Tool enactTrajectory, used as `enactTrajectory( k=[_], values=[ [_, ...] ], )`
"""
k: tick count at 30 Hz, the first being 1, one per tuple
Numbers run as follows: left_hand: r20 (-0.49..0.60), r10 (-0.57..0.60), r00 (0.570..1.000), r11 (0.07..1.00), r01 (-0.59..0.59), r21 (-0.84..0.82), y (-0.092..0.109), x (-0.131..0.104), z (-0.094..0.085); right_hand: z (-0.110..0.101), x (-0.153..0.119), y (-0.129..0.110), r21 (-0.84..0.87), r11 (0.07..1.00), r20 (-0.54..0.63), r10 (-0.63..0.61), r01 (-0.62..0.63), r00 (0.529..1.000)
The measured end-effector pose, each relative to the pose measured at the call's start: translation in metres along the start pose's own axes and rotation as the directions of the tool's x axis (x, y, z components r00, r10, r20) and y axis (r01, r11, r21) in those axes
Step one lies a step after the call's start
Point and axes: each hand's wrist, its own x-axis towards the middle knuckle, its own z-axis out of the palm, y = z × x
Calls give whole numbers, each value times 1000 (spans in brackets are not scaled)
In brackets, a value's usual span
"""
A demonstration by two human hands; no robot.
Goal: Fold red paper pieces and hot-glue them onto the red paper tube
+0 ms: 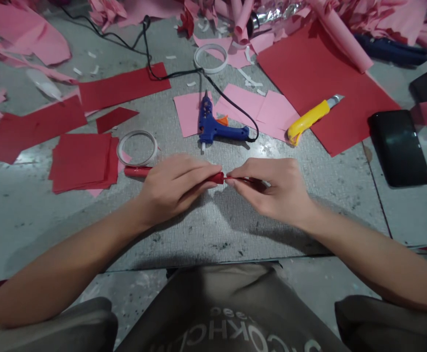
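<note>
While the left hand (175, 183) clamps the rolled red paper tube (135, 171) flat against the mat (213, 230) for stability, the right hand (272, 188) pinches its end, just below the glue gun (217, 129).

Dim, flat overhead light; soft shadows under both forearms. Mild glare on the phone screen (399, 146). Wide-angle bending and soft focus toward the edges.

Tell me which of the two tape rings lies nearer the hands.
The tape ring beside the stack of red paper squares, just above the left hand. The other ring lies far up the table, by the pink scraps.
</note>
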Motion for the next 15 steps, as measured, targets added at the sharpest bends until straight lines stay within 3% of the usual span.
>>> enactTrajectory(
  k=[6, 15],
  values=[
    [49, 10, 999, 999, -12, 38, -1, -1, -1, 1, -4, 5, -97, 986, 64, -126, 132, 990],
    [66, 79, 995, 988, -86, 125, -2, -2, 0, -1, -4, 6, -110, 983, 134, -129, 144, 983]
  ],
)
